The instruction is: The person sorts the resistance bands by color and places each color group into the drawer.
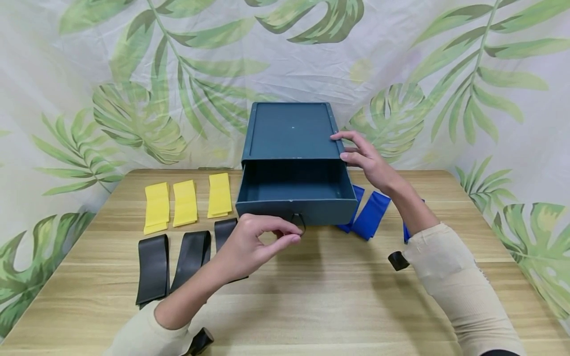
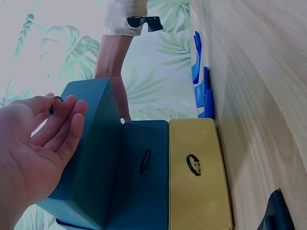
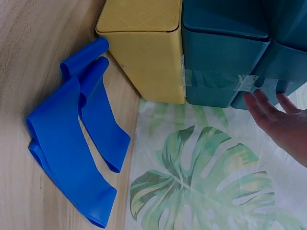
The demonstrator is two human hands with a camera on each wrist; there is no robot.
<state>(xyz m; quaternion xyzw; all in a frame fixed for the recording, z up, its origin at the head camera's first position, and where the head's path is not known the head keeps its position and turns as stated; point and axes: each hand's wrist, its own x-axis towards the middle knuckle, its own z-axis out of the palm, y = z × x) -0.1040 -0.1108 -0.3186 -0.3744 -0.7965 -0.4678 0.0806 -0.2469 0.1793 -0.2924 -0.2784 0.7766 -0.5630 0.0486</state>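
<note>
A small drawer unit (image 1: 291,131) with a dark teal top stands at the back of the table. Its top drawer (image 1: 320,212) is pulled out, and the visible inside holds nothing. My left hand (image 1: 249,244) pinches the black loop pull (image 2: 52,109) on that drawer's front between thumb and fingertips. On the unit's right side, my right hand (image 1: 367,160) rests with fingers spread, fingertips touching the top edge and side wall. Below, the left wrist view shows a teal middle drawer (image 2: 134,196) and a yellow bottom drawer (image 2: 199,199), both closed, each with a black loop.
Three folded yellow bands (image 1: 157,207) lie left of the unit, with folded black bands (image 1: 153,267) nearer the front. Folded blue bands (image 1: 371,212) lie on the right, partly behind my right forearm. A leaf-patterned cloth (image 1: 213,74) hangs behind the wooden table (image 1: 347,306).
</note>
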